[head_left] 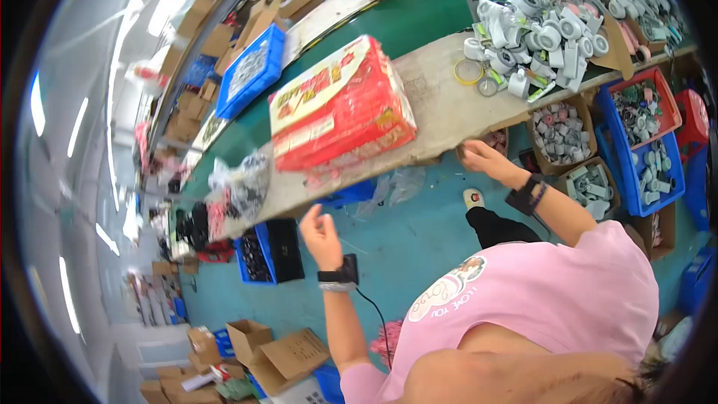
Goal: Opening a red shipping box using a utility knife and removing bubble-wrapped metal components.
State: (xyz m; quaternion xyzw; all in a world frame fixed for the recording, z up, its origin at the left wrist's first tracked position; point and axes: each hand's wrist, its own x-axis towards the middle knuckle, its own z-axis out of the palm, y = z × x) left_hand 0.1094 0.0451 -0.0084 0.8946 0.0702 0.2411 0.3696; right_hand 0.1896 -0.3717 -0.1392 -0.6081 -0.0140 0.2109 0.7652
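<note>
My left hand [320, 239] hangs in front of the table's near edge, below a large red and cream carton [340, 108]. Its fingers are loosely bent with a gap between them, and nothing shows in them. Farther right, my right hand [490, 161] is held at the table edge, fingers partly bent and apart. No held thing can be made out there. The closed carton lies on the table [445, 108], touched by neither hand. Each wrist wears a dark band.
White and grey plastic parts [557, 34] are heaped at the table's right. Below stand part-filled cartons [561, 133] and a blue crate [634, 179]. A blue tray [254, 71] lies beyond the red carton. Clear plastic bags [243, 183] sit at the left end; open cartons [288, 359] stand lower left.
</note>
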